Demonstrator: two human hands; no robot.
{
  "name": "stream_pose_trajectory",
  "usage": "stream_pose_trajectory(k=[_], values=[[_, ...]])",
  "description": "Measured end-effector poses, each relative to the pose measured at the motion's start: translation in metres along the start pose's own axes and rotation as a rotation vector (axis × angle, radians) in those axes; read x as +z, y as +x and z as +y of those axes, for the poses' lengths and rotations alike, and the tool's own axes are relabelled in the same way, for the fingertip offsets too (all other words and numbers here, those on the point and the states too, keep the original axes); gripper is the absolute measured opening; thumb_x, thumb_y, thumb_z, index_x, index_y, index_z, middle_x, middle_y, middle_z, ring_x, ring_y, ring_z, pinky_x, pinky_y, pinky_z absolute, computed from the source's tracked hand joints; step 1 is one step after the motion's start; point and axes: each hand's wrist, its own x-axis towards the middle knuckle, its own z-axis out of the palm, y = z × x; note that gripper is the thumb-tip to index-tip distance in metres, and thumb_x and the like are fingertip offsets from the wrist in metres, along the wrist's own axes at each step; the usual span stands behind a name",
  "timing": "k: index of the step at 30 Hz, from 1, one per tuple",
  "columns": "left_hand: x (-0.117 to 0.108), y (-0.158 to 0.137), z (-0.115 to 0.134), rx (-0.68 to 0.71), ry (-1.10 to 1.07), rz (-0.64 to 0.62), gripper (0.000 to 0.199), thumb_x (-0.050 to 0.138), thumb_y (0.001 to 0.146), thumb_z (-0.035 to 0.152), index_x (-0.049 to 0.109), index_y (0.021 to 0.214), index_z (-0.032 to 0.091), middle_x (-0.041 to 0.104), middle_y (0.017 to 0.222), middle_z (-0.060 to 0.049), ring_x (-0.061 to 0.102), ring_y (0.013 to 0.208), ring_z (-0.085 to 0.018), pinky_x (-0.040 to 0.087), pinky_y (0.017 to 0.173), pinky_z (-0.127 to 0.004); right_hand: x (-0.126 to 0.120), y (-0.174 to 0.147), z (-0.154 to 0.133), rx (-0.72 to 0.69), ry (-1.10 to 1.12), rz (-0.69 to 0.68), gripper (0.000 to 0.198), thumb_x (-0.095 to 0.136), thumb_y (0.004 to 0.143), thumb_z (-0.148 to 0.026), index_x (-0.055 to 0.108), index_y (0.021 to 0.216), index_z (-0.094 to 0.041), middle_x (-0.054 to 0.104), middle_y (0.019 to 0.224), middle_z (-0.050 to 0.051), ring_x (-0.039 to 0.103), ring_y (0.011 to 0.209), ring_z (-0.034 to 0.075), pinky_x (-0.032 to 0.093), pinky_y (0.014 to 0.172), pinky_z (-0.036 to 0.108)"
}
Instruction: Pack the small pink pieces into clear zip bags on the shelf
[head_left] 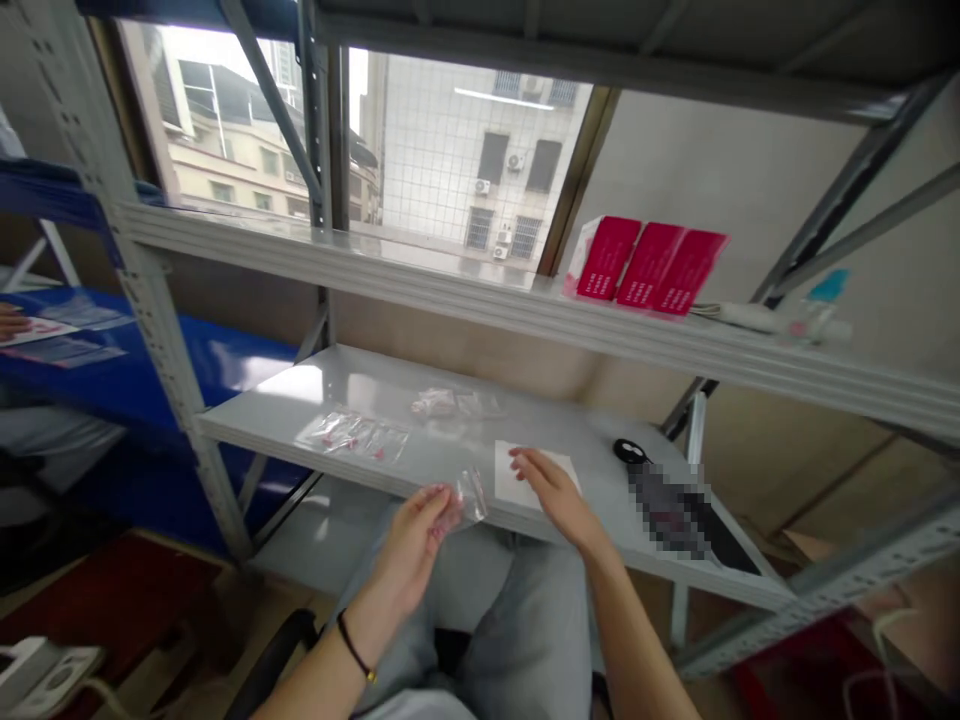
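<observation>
My left hand (420, 525) is closed on a small clear plastic bag (471, 498), holding it just off the shelf's front edge. Something pinkish shows by the fingers, too unclear to name. My right hand (551, 488) hovers over or rests on a white sheet of paper (514, 472); its fingers are stretched out and hold nothing. To the left on the grey shelf (450, 450) lie flat clear bags (352, 436) with small pink pieces in them. Behind them sits another clump of clear bags (442, 402).
Pink-red boxes (649, 265) stand on the upper shelf, beside a bottle with a blue cap (829, 290). A black round object (630, 451) and a blurred-out item (670, 510) lie at right. Another person's hand (10, 322) is at a blue table (187, 335) on the far left.
</observation>
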Motion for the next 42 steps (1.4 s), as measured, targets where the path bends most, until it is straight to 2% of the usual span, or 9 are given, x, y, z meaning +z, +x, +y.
stream_pose_trajectory(k=[3, 6, 10, 20, 24, 27, 29, 33, 42], values=[[-0.003, -0.024, 0.001, 0.009, 0.088, -0.094, 0.024, 0.084, 0.068, 0.027, 0.073, 0.085, 0.014, 0.073, 0.084, -0.006, 0.068, 0.079, -0.016, 0.053, 0.071, -0.022, 0.026, -0.067, -0.031, 0.127, 0.427, -0.143, 0.036, 0.048, 0.095, -0.049, 0.065, 0.116, -0.025, 0.069, 0.099, 0.004, 0.062, 0.089, 0.020, 0.047, 0.073, 0.029], [-0.007, -0.040, -0.003, 0.014, 0.225, -0.189, 0.025, 0.081, 0.071, 0.032, 0.073, 0.087, 0.014, 0.071, 0.079, -0.005, 0.066, 0.075, -0.015, 0.051, 0.066, -0.021, 0.063, -0.107, -0.038, 0.201, 0.633, 0.008, 0.031, 0.060, 0.088, -0.049, 0.070, 0.101, -0.022, 0.065, 0.082, 0.002, 0.055, 0.071, 0.016, 0.041, 0.061, 0.026], [-0.014, -0.043, -0.009, 0.021, 0.309, -0.273, 0.021, 0.074, 0.079, 0.035, 0.071, 0.088, 0.017, 0.069, 0.080, -0.003, 0.064, 0.075, -0.015, 0.050, 0.067, -0.022, 0.095, -0.113, -0.025, 0.312, 0.874, 0.195, 0.039, 0.065, 0.082, -0.054, 0.067, 0.109, -0.024, 0.061, 0.085, 0.002, 0.050, 0.066, 0.014, 0.035, 0.052, 0.023], [-0.012, -0.057, -0.016, 0.013, 0.286, -0.314, 0.022, 0.072, 0.080, 0.036, 0.067, 0.087, 0.015, 0.066, 0.077, -0.002, 0.062, 0.073, -0.014, 0.049, 0.067, -0.023, 0.091, -0.135, -0.047, 0.340, 1.171, 0.164, 0.028, 0.069, 0.083, -0.047, 0.065, 0.080, -0.020, 0.046, 0.064, -0.004, 0.038, 0.057, 0.010, 0.031, 0.054, 0.021], [-0.018, -0.054, -0.021, 0.118, 0.495, -0.261, 0.032, 0.068, 0.081, 0.042, 0.065, 0.102, 0.018, 0.070, 0.087, -0.005, 0.066, 0.082, -0.020, 0.052, 0.073, -0.030, 0.093, -0.137, -0.043, 0.323, 1.133, 0.191, 0.025, 0.069, 0.083, -0.043, 0.063, 0.078, -0.020, 0.046, 0.064, -0.004, 0.037, 0.056, 0.010, 0.030, 0.053, 0.022], [-0.020, -0.053, -0.021, 0.444, 0.772, -0.127, 0.039, 0.069, 0.079, 0.042, 0.065, 0.111, 0.019, 0.069, 0.106, -0.010, 0.065, 0.094, -0.025, 0.052, 0.079, -0.035, 0.095, -0.136, -0.031, 0.352, 0.950, 0.259, 0.030, 0.071, 0.081, -0.046, 0.062, 0.073, -0.018, 0.046, 0.059, -0.005, 0.034, 0.052, 0.009, 0.025, 0.049, 0.022], [-0.018, -0.057, -0.021, 0.589, 0.938, -0.179, 0.028, 0.064, 0.084, 0.041, 0.070, 0.103, 0.021, 0.070, 0.104, -0.010, 0.064, 0.092, -0.025, 0.051, 0.079, -0.034, 0.096, -0.134, -0.027, 0.356, 0.832, 0.297, 0.033, 0.070, 0.080, -0.048, 0.062, 0.071, -0.017, 0.045, 0.057, -0.005, 0.033, 0.050, 0.009, 0.023, 0.048, 0.022], [-0.010, -0.064, -0.022, 0.501, 0.996, -0.395, 0.026, 0.053, 0.092, 0.038, 0.074, 0.098, 0.024, 0.073, 0.093, -0.008, 0.067, 0.083, -0.022, 0.052, 0.075, -0.029, 0.096, -0.127, -0.028, 0.298, 0.757, 0.251, 0.034, 0.067, 0.082, -0.051, 0.064, 0.074, -0.017, 0.047, 0.059, -0.004, 0.036, 0.052, 0.010, 0.025, 0.048, 0.023], [-0.008, -0.067, -0.031, 0.405, 0.930, -0.379, 0.033, 0.054, 0.092, 0.044, 0.074, 0.103, 0.020, 0.074, 0.080, -0.008, 0.067, 0.070, -0.021, 0.052, 0.064, -0.026, 0.090, -0.126, -0.037, 0.163, 0.637, 0.195, 0.026, 0.061, 0.088, -0.044, 0.065, 0.078, -0.020, 0.061, 0.069, 0.001, 0.054, 0.066, 0.017, 0.040, 0.059, 0.026]])
